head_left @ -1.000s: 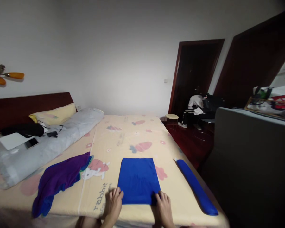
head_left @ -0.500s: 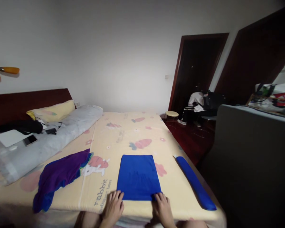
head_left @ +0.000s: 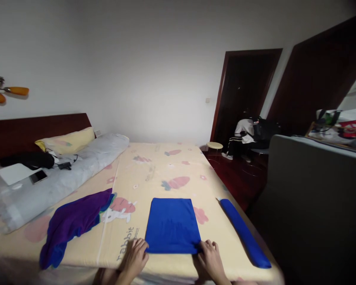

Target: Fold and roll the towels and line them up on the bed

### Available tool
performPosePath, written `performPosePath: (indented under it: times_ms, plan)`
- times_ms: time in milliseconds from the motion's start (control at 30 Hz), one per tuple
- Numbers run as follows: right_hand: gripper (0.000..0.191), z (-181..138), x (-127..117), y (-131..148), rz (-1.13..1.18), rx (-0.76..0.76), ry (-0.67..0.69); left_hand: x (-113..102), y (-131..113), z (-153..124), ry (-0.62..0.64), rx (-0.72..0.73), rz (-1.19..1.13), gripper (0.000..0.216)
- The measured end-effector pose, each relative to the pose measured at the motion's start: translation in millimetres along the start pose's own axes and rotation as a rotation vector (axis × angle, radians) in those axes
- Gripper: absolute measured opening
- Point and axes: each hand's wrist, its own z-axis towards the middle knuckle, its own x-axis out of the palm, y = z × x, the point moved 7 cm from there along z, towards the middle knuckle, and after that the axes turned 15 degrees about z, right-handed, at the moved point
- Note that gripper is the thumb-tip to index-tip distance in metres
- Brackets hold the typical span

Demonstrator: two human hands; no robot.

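Observation:
A blue cloth point(head_left: 173, 225), folded into a flat rectangle, lies on the bed near its front edge. My left hand point(head_left: 137, 254) is closed at the cloth's near left corner, fingers curled onto its edge. At the near right corner my right hand point(head_left: 210, 255) pinches the edge in the same way. To the right lies a long, narrow blue roll or strip point(head_left: 245, 233), lengthwise along the bed's side. A crumpled purple and blue cloth point(head_left: 75, 221) rests to the left, apart from my hand.
The bed point(head_left: 154, 170) has a yellow printed sheet. Along its left lie a grey bolster-like bundle point(head_left: 68, 186), a phone point(head_left: 38, 176) and a yellow pillow point(head_left: 67, 142). A dark grey panel point(head_left: 308, 206) stands at right. A person point(head_left: 243, 132) sits by the door, near a stool point(head_left: 214, 145).
My hands have moved slightly apart, out to the cloth's near corners. The near edge looks straighter, and the camera view has shifted a little.

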Motion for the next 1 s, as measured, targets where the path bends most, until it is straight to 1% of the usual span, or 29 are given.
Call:
performPosePath:
  times_ms: [100, 200, 267, 333, 400, 467, 533, 567, 600, 633, 700, 800, 867, 900, 933, 1000]
  plan:
    - [0.022, 2.7, -1.5, -6.8, 0.024, 0.064, 0.031, -1.3, 12.6, 3.3, 0.071, -0.118, -0.075, 0.026]
    - [0.025, 4.3, 2.3, -15.0, 0.01, 0.138, 0.028, 3.7, 23.3, 9.8, 0.114, -0.233, -0.039, 0.027]
    - [0.026, 3.9, 5.3, -17.6, -0.032, 0.188, -0.01, 7.9, 24.2, 13.7, 0.101, -0.287, 0.036, 0.029]
    - [0.031, 2.1, 8.5, -12.2, -0.085, 0.21, -0.088, 11.0, 16.8, 15.6, 0.036, -0.331, 0.122, 0.031]
    - [0.043, 0.2, 17.5, 7.6, -0.093, 0.141, -0.145, 17.3, -5.5, 16.5, -0.033, -0.297, 0.164, 0.036]
    - [0.054, -1.3, 35.6, 39.1, -0.021, 0.0, -0.112, 30.7, -42.8, 16.9, -0.038, -0.148, 0.142, 0.043]
    - [0.054, -3.3, 56.2, 68.7, 0.077, -0.098, -0.02, 46.7, -81.3, 14.7, 0.008, 0.021, 0.11, 0.047]
    - [0.052, -4.4, 64.2, 78.3, 0.113, -0.11, 0.019, 53.2, -94.6, 12.7, 0.032, 0.072, 0.106, 0.048]
    - [0.049, -5.6, 69.7, 83.1, 0.135, -0.102, 0.044, 57.9, -101.8, 10.5, 0.052, 0.094, 0.109, 0.048]
    - [0.048, -7.0, 72.3, 82.5, 0.141, -0.082, 0.056, 60.1, -103.2, 8.2, 0.059, 0.101, 0.115, 0.047]
    - [0.048, -11.4, 69.8, 67.8, 0.12, -0.053, 0.055, 57.4, -90.9, 2.6, 0.036, 0.116, 0.138, 0.049]
    - [0.053, -22.4, 55.7, 25.1, 0.066, -0.065, 0.039, 44.0, -49.3, -7.7, -0.031, 0.158, 0.189, 0.055]
    - [0.052, -30.3, 47.0, -2.6, 0.047, -0.081, 0.035, 36.7, -21.4, -13.4, -0.055, 0.179, 0.217, 0.058]
    - [0.051, -33.2, 44.0, -12.6, 0.041, -0.085, 0.032, 34.7, -11.3, -15.2, -0.056, 0.19, 0.225, 0.06]
    - [0.051, -35.1, 42.0, -19.0, 0.036, -0.088, 0.028, 33.7, -4.6, -16.2, -0.052, 0.202, 0.23, 0.063]
    - [0.05, -34.7, 39.6, -21.6, 0.027, -0.086, 0.007, 33.2, 1.0, -15.5, -0.044, 0.193, 0.237, 0.068]
